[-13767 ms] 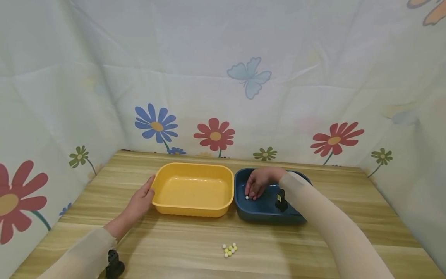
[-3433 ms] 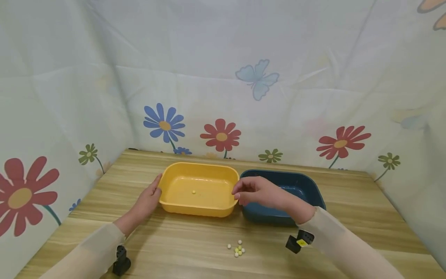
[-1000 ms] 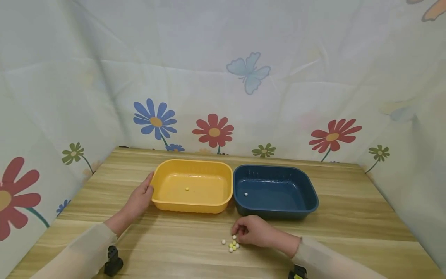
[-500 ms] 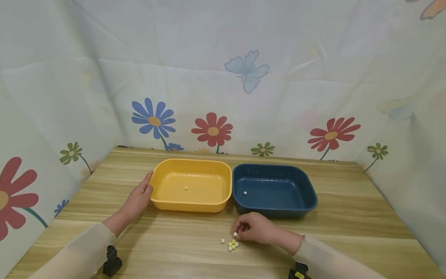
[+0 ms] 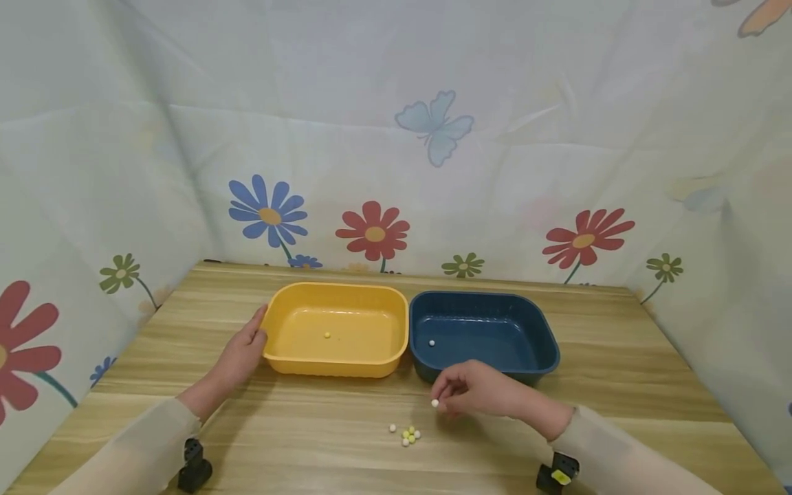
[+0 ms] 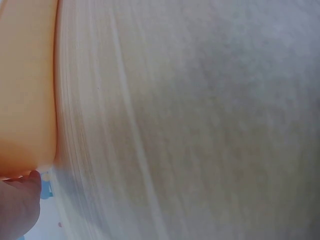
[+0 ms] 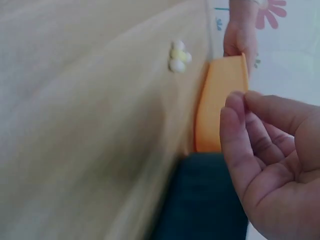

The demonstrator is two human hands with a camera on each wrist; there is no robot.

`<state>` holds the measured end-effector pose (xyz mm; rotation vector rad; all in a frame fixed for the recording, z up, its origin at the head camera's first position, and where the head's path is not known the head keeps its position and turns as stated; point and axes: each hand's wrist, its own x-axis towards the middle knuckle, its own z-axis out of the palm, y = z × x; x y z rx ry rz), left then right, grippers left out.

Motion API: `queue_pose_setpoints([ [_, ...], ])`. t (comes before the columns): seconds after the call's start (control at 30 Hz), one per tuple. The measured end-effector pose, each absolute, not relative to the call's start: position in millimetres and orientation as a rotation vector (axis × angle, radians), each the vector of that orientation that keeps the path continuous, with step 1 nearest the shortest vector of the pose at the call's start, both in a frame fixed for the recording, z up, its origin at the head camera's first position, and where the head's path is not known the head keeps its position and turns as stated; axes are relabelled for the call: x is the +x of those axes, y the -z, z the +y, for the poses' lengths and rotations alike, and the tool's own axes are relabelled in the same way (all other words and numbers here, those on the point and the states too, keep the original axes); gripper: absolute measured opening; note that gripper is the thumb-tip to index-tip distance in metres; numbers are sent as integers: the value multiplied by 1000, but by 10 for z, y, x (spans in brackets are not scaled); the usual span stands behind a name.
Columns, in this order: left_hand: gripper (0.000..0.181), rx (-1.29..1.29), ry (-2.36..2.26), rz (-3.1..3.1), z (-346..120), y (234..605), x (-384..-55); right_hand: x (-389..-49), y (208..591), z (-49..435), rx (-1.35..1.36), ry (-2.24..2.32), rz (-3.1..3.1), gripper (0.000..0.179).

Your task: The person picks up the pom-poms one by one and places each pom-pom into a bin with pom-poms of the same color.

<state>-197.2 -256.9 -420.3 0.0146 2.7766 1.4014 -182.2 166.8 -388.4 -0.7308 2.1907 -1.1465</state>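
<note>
Head view shows it best: a white ball [image 5: 435, 403] sits between thumb and forefinger of the right hand [image 5: 476, 388], pinched at the tips and, I judge, lifted slightly off the tabletop [image 5: 309, 426]. From the right wrist those fingertips meet so closely that I can't make the ball out. Being round, it has no long axis to mind; what matters is that the blue tray [image 5: 489, 337] lies just beyond the fingers, toward the tabletop's far edge, its near wall before them. Of the two hands, the right is plainly nearer to it. One white bead [image 5: 432, 343] rests on that tray's floor. Close against its left end stands the yellow tray [image 5: 365, 337], a yellow bead [image 5: 327, 335] inside, and the left hand [image 5: 243, 348] touches its outer end, fingers fairly straight. Well in from the tabletop's far edge lies a small cluster [image 5: 406, 434], yellow and white, with one stray bead [image 5: 392, 428] just beside it. Flowered cloth [image 5: 507, 69] hangs behind everything.
</note>
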Motion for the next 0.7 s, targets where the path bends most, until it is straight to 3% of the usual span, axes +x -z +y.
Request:
queue_pose_setpoints([
  [0.5,60,3,-1409,2748,-2570,4187,-1966,-2034,3451,1926,-631,1168,2127,23],
  [0.7,61,3,-1406,2751,-2572,4198,-1966,-2234,3281,2028,-710,1103,2155,26],
])
